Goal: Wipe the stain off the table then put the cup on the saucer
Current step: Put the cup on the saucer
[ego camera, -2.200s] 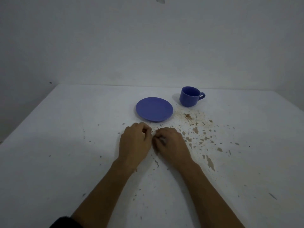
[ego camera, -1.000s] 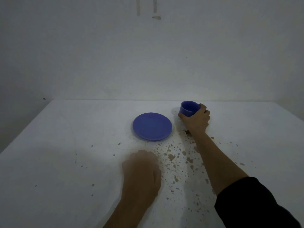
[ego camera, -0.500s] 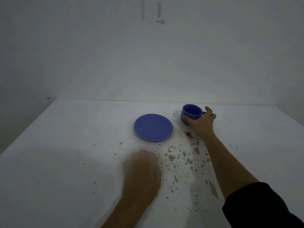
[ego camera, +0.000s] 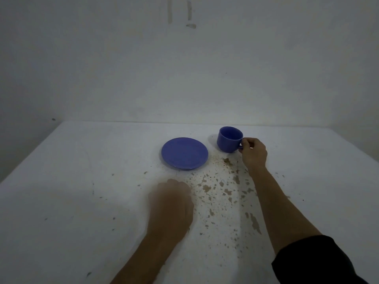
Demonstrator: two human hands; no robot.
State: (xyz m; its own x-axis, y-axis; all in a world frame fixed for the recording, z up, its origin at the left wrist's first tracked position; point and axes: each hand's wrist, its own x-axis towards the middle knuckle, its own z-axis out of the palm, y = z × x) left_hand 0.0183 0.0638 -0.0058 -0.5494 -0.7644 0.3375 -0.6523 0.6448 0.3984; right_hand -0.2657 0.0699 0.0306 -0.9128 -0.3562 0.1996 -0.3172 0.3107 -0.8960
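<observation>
A blue cup (ego camera: 228, 140) stands upright on the white table (ego camera: 82, 181), to the right of an empty blue saucer (ego camera: 184, 153). My right hand (ego camera: 254, 153) pinches the cup's handle on its right side. Brown stain specks (ego camera: 221, 189) are scattered over the table in front of the cup and saucer, between my two arms. My left hand (ego camera: 171, 206) rests on the table as a closed fist, in front of the saucer and just left of the specks. Whether it holds anything I cannot tell.
A white wall (ego camera: 184, 68) rises right behind the table's far edge. The table's left edge (ego camera: 28, 158) runs diagonally toward me. A dark sleeve (ego camera: 311, 261) covers my right upper forearm.
My right hand reached from beside the left hand to the cup, first around its body, then shifted to its handle. The left hand stayed in place. The view tilted up.
</observation>
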